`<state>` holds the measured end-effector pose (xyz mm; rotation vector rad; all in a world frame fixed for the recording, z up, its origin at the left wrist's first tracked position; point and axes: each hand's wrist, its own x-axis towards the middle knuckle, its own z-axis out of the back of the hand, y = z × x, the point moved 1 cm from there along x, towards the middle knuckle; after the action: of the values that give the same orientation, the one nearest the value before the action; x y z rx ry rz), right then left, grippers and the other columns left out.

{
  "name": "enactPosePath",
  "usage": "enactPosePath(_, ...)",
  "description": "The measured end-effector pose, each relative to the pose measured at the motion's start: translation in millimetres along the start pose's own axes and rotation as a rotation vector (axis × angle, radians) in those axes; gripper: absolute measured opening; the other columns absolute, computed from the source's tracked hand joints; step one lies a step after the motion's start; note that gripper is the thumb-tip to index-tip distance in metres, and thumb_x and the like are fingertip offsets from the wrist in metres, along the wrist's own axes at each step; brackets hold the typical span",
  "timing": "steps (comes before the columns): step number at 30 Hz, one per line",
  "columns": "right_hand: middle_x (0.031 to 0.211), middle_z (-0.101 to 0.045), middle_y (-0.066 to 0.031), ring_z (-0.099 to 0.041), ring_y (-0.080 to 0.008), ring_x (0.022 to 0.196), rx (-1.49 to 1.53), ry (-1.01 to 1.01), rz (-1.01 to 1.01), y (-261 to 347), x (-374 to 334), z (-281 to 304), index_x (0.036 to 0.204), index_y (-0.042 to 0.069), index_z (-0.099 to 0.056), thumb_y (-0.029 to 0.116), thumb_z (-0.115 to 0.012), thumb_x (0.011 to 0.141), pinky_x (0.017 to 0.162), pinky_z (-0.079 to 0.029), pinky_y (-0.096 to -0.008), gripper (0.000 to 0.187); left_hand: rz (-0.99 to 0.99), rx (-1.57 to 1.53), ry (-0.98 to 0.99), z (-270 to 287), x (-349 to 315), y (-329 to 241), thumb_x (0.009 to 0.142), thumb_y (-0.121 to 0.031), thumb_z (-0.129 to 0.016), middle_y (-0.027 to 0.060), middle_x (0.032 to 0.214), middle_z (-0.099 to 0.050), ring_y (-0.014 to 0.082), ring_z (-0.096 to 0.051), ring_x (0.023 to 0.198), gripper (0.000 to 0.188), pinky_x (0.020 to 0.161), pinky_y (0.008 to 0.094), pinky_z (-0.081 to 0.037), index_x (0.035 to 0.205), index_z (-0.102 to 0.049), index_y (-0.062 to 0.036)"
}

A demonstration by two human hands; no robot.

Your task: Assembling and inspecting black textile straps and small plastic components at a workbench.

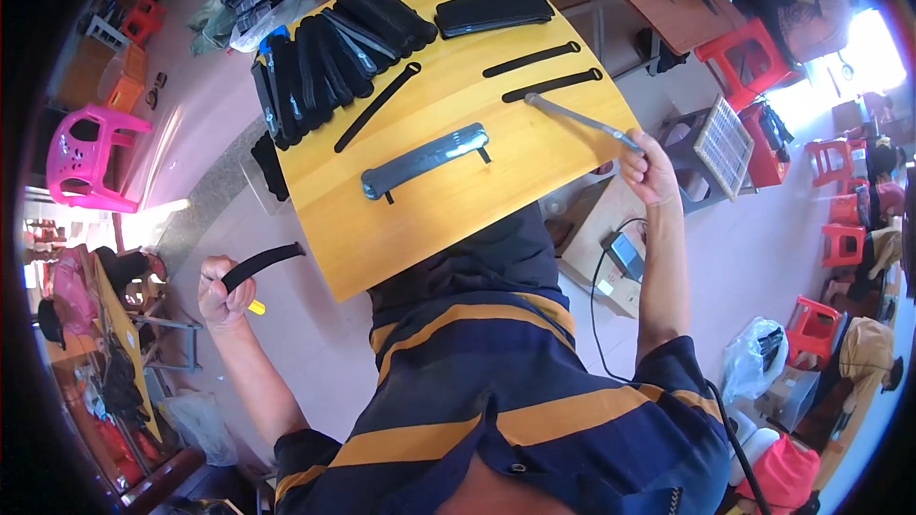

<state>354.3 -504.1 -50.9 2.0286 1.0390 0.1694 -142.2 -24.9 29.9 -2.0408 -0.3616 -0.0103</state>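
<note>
The left hand (225, 292) is clamping its fingers on one end of a black strap (262, 263), outside the left edge of the yellow table (429, 234); the free end is pointing right, toward this edge. A small yellow piece (256, 307) is showing under the fist, and I cannot tell what it is. The right hand (648, 170) is pinching a grey strip (587, 120) at its near end, fingers together, perhaps because an end grip is leaving its length free. Its other end is reaching over the left end of the nearer of two parallel straps (553, 85); whether they are touching, I cannot tell.

The wrapped bundle (425, 162) is lying mid-table, with two short dark tails showing, probably where both hands are reaching easily. The parallel straps are lying apart, maybe for picking singly. The black pile (343, 50) is occupying the far left, seemingly for storing.
</note>
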Motion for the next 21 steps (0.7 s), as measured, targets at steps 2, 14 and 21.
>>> enactPosePath(2,0.059,-0.044,0.0051,-0.040,-0.0060,0.048,-0.152,-0.094,-0.032,3.3,-6.4,13.1,0.087,0.013,-0.058,0.030,-0.066,0.103,0.043,-0.033,-0.0231,0.025,0.014,0.019,-0.016,-1.4,-1.0,2.9,0.097,-0.034,-0.078,-0.0009,0.048,-0.046,0.0090,-0.040,0.034,0.052,0.034,0.0257,-0.026,0.065,-0.045,-0.0101)
enactPosePath(14,0.062,-0.050,0.0038,-0.045,-0.0072,0.050,-0.996,-0.238,-0.234,35.3,-6.4,55.0,0.078,0.011,-0.060,0.043,-0.066,0.103,0.046,-0.038,-0.0259,0.041,0.094,0.052,-0.083,-10.6,10.5,18.5,0.095,-0.036,-0.079,0.0019,0.051,-0.049,0.0084,-0.040,0.037,0.050,0.036,0.0255,-0.026,0.067,-0.049,-0.0072)
enactPosePath(21,0.067,-0.055,0.0029,-0.055,-0.0099,0.057,-1.040,-0.459,-0.129,34.1,-3.5,64.6,0.085,0.007,-0.065,0.047,-0.063,0.104,0.053,-0.045,-0.0261,0.044,0.122,0.057,-0.082,-22.7,19.0,20.0,0.094,-0.036,-0.080,0.0023,0.052,-0.050,0.0084,-0.041,0.039,0.050,0.037,0.0253,-0.026,0.067,-0.051,-0.0057)
